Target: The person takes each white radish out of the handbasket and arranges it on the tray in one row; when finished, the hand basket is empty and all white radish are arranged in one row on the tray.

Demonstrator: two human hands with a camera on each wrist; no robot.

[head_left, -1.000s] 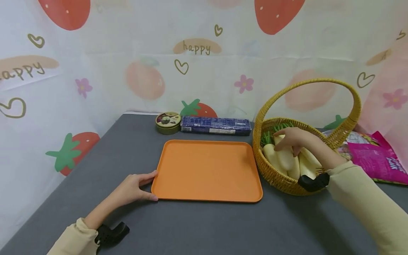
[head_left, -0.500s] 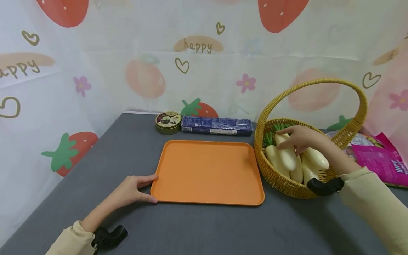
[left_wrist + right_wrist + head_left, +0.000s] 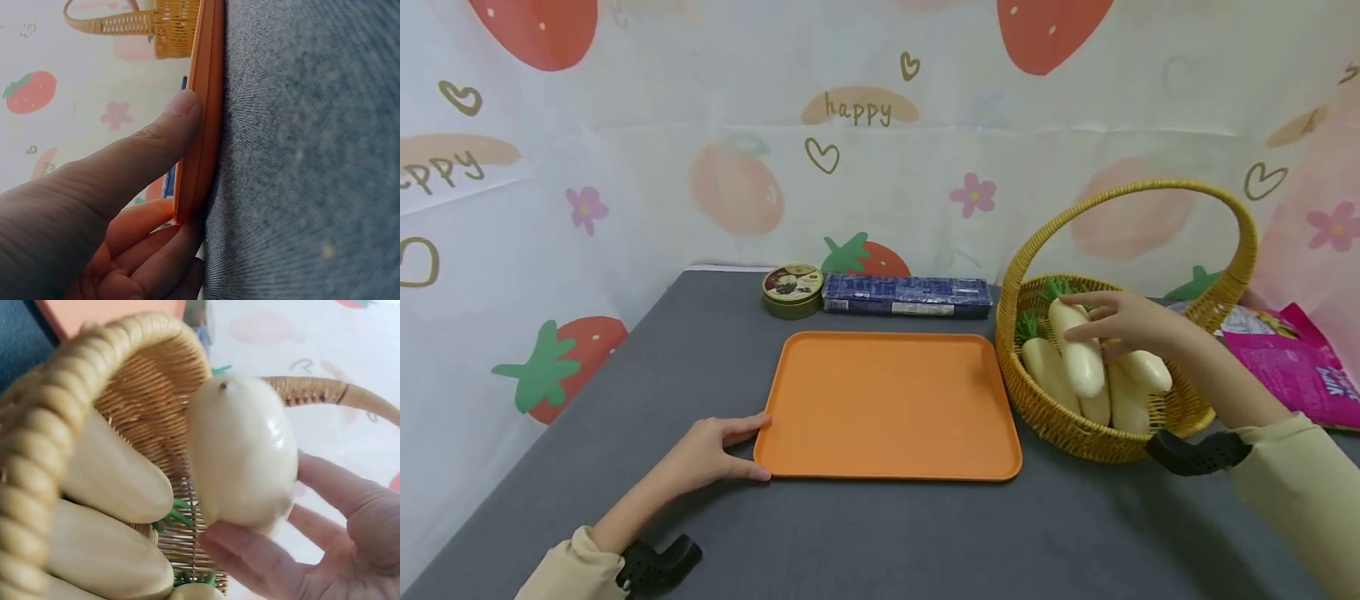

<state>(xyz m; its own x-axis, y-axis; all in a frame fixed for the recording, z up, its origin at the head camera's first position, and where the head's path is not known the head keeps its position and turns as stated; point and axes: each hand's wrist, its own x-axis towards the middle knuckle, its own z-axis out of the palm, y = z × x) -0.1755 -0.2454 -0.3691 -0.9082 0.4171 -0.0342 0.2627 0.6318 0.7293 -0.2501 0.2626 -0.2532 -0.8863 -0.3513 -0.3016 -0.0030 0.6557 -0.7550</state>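
Holding one white radish [image 3: 1082,371] between thumb and fingers, the right hand [image 3: 1131,321] is over the basket [image 3: 1045,421], at 3 o'clock of the tray [image 3: 887,408] in the head view. Other radishes [image 3: 1049,372] lie beneath and beside it; the handle [image 3: 1138,187] arches at 12 o'clock. The left hand [image 3: 700,454], thumb and fingers parted, holds the tray's corner at 8 o'clock. Tin [image 3: 792,292] near 11, blue box [image 3: 906,297] at 12; a pink bag [image 3: 1296,367] at the basket's 3. Against one second ago, the held radish's round end has risen over the others; the left hold is unchanged. Left wrist view: thumb on the tray's edge, fingers round its corner. Right wrist view: radish tip faces the camera, other radishes at 8 o'clock.
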